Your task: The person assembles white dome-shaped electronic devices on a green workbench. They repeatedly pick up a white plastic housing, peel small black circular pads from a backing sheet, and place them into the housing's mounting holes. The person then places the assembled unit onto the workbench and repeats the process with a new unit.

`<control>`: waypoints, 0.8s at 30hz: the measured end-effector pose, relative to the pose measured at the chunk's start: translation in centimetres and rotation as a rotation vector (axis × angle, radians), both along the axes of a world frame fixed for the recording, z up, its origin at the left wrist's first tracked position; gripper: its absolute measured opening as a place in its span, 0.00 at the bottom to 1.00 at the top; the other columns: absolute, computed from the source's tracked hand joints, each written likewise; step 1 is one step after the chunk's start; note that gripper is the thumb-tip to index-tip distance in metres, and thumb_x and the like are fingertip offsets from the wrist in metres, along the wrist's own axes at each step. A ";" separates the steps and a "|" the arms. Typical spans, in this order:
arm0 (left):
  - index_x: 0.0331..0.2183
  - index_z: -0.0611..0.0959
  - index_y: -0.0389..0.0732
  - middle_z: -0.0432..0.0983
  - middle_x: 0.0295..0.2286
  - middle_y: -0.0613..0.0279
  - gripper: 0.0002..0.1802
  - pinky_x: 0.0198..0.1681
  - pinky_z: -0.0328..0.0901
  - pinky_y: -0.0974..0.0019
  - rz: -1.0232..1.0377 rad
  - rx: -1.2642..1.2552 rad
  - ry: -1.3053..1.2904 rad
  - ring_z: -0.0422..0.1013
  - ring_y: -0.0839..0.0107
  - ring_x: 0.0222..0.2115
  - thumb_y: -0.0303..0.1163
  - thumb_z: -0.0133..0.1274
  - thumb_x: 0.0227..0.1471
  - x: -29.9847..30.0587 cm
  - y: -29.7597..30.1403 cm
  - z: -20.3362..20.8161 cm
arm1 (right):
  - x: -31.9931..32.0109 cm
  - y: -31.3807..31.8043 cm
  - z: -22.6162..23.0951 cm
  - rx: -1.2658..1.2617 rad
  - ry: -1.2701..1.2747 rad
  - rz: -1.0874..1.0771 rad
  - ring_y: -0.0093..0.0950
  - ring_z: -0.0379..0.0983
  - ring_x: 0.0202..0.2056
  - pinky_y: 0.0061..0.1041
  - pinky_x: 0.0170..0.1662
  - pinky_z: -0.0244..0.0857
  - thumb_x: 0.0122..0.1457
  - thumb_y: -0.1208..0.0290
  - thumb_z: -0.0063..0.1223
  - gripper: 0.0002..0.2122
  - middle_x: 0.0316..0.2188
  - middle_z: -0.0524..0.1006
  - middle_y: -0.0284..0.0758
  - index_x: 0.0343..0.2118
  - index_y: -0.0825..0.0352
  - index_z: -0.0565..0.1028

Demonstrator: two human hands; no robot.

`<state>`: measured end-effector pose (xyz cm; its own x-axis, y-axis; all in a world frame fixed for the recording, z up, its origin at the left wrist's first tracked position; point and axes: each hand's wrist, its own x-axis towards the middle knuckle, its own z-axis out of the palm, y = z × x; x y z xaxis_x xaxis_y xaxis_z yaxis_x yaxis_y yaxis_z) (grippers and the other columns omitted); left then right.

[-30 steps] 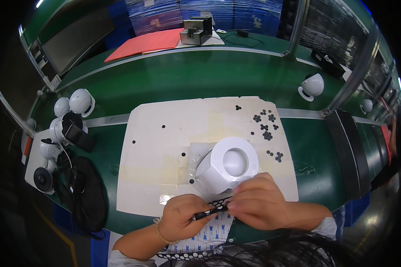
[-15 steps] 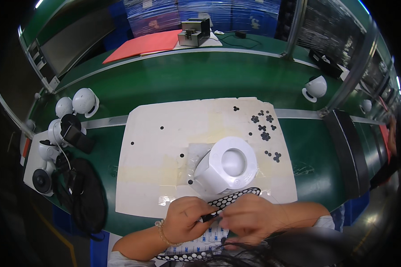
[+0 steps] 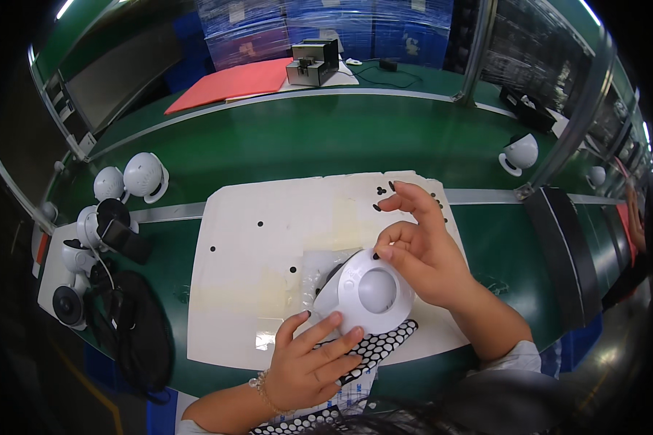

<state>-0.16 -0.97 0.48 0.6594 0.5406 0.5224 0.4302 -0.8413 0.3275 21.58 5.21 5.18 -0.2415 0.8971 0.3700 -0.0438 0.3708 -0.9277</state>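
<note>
A white rounded housing (image 3: 343, 281) with a ring-shaped base (image 3: 402, 300) lies on a clear plastic sheet on the pale board (image 3: 228, 290). My left hand (image 3: 312, 366) rests with spread fingers at the housing's near side and over a black strip with white round holes (image 3: 384, 346). My right hand (image 3: 432, 254) pinches a small black round pad (image 3: 376, 255) between thumb and forefinger at the ring's far edge; its other fingers are raised, with dark spots at their tips. More black pads (image 3: 260, 224) are scattered on the board, some hidden behind my right hand.
White ball-shaped cameras (image 3: 144, 175) stand at the left, beside a black pouch (image 3: 149, 319) with a cable. Another white camera (image 3: 521, 151) stands far right, near a long black box (image 3: 562, 254). A metal rail (image 3: 486, 196) crosses the green bench.
My hands have parted from the black holed strip near my lap. My right hand has moved up to the ring with a pad; my left has opened against the housing.
</note>
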 end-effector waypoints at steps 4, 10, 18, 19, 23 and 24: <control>0.28 0.78 0.52 0.68 0.45 0.74 0.14 0.50 0.49 0.52 -0.008 0.002 -0.021 0.59 0.70 0.49 0.27 0.51 0.31 0.1 0.1 -0.3 | 0.3 -0.3 -0.1 -0.020 -0.032 0.003 0.19 0.65 0.32 0.17 0.38 0.62 0.49 0.89 0.39 0.29 0.45 0.58 0.41 0.55 0.67 0.47; 0.27 0.77 0.52 0.69 0.44 0.75 0.13 0.50 0.48 0.52 0.003 0.033 -0.052 0.59 0.70 0.49 0.26 0.50 0.32 0.2 0.2 -0.4 | 0.1 -0.3 -0.4 0.007 -0.063 -0.007 0.19 0.67 0.32 0.17 0.38 0.63 0.49 0.88 0.40 0.28 0.44 0.60 0.42 0.54 0.67 0.50; 0.28 0.77 0.51 0.69 0.44 0.74 0.13 0.50 0.48 0.51 0.005 0.012 -0.047 0.59 0.70 0.50 0.26 0.50 0.32 0.1 0.2 -0.2 | 0.5 -1.0 -0.5 0.685 -0.610 -0.312 0.31 0.70 0.38 0.26 0.40 0.63 0.48 0.83 0.49 0.25 0.30 0.71 0.35 0.50 0.67 0.56; 0.28 0.77 0.51 0.69 0.44 0.74 0.13 0.50 0.48 0.51 0.005 0.007 -0.042 0.59 0.70 0.50 0.26 0.50 0.32 0.0 0.2 -0.2 | 0.5 -1.0 -0.3 0.783 -0.638 -0.358 0.32 0.70 0.39 0.27 0.41 0.62 0.48 0.82 0.50 0.25 0.29 0.71 0.33 0.50 0.67 0.56; 0.28 0.77 0.51 0.69 0.44 0.74 0.12 0.50 0.48 0.50 0.005 0.023 -0.033 0.59 0.70 0.49 0.26 0.51 0.34 0.1 0.2 -0.2 | -0.7 -1.7 0.1 0.397 -0.359 -0.095 0.31 0.68 0.42 0.31 0.48 0.53 0.48 0.82 0.49 0.26 0.30 0.71 0.32 0.51 0.67 0.54; 0.28 0.77 0.51 0.69 0.44 0.74 0.12 0.50 0.48 0.51 0.004 0.026 -0.037 0.59 0.70 0.49 0.27 0.51 0.35 0.2 0.2 -0.1 | -1.0 -1.7 0.0 0.333 -0.352 -0.055 0.31 0.68 0.42 0.31 0.49 0.50 0.48 0.82 0.49 0.26 0.29 0.71 0.31 0.51 0.67 0.53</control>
